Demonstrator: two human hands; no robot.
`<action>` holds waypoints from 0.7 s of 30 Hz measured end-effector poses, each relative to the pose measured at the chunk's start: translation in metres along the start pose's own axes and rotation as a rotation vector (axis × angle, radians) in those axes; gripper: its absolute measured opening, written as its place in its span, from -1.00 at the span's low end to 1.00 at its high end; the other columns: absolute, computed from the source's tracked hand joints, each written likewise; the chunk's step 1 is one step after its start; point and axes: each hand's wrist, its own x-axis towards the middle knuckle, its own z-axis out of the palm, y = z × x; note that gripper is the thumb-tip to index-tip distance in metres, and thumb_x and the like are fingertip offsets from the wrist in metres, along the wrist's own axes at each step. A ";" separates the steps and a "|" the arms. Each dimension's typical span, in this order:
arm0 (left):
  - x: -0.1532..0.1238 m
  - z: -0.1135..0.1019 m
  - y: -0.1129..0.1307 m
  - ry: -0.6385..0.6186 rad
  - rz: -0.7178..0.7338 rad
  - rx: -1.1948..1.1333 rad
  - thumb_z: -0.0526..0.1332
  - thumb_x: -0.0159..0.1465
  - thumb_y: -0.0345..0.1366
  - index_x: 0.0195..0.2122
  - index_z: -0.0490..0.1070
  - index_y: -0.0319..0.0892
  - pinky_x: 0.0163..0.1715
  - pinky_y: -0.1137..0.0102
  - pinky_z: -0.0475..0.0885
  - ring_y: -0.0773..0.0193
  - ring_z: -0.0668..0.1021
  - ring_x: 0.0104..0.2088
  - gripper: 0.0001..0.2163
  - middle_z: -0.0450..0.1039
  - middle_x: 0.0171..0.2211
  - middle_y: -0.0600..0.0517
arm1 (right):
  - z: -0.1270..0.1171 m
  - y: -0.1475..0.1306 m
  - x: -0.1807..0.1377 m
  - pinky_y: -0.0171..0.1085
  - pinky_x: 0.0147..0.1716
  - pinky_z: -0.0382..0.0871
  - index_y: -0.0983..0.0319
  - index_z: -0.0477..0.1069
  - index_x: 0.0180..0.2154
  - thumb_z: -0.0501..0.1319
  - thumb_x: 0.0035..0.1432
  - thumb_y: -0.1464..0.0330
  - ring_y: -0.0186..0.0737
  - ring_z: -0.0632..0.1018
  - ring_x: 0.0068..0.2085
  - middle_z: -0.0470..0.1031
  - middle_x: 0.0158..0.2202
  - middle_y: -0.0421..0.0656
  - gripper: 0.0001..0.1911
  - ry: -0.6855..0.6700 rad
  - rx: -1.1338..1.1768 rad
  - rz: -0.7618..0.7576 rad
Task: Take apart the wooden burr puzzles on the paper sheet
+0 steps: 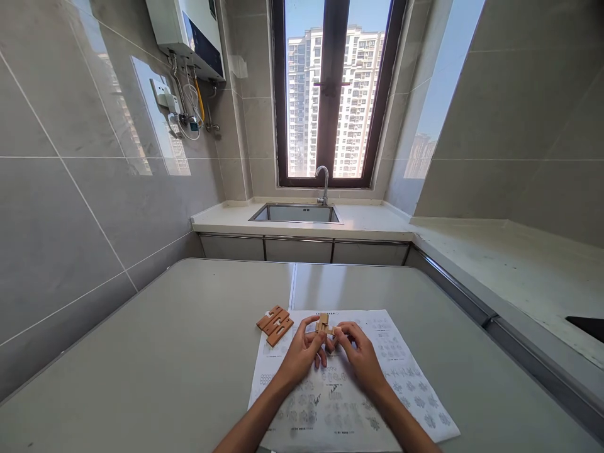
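Over a printed sheet [330, 377] on the table, my left hand [304, 349] is closed around a small cluster of light wooden puzzle pieces [323, 322]. My right hand [357, 352] pinches a short wooden piece [331, 330] at the right side of that cluster. Fingers hide where the pieces meet, so how they fit is not visible. Left of my left hand, several flat notched wooden pieces [275, 324] lie side by side, partly over the sheet's upper left corner. Small drawings and lines of text cover the sheet.
The grey table [165, 352] reaches toward a white counter [368, 217] with a sink [297, 214] and a faucet [323, 182]. Another counter [528, 270] runs along the right. A water heater [189, 38] hangs on the left wall.
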 end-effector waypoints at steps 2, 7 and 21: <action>-0.002 -0.001 0.006 -0.060 -0.035 -0.095 0.30 0.28 0.13 0.26 0.21 -0.18 -0.56 0.46 0.31 0.38 0.47 -0.60 -0.33 0.55 -0.31 0.00 | -0.001 -0.003 0.000 -0.17 -0.07 0.38 0.17 0.51 -0.41 0.15 0.34 -0.01 -0.04 0.52 -0.13 0.55 -0.22 -0.07 -0.54 -0.024 0.054 0.004; -0.009 -0.004 0.019 -0.189 -0.136 -0.342 0.36 0.26 0.07 0.25 0.32 -0.04 -0.57 0.48 0.18 0.49 0.29 -0.61 -0.40 0.44 -0.31 0.05 | -0.003 -0.012 0.000 -0.16 -0.05 0.38 0.18 0.53 -0.42 0.18 0.33 0.02 -0.03 0.53 -0.12 0.57 -0.25 -0.08 -0.56 -0.089 0.160 -0.024; 0.005 -0.005 0.009 0.191 0.023 0.043 0.19 0.32 0.15 0.04 0.48 -0.25 -0.56 0.46 0.21 0.40 0.33 -0.61 -0.46 0.48 -0.39 0.02 | -0.009 0.003 0.003 -0.17 -0.14 0.38 0.19 0.42 -0.47 0.28 0.20 0.07 -0.02 0.54 -0.12 0.60 -0.06 -0.04 -0.64 0.105 0.279 0.211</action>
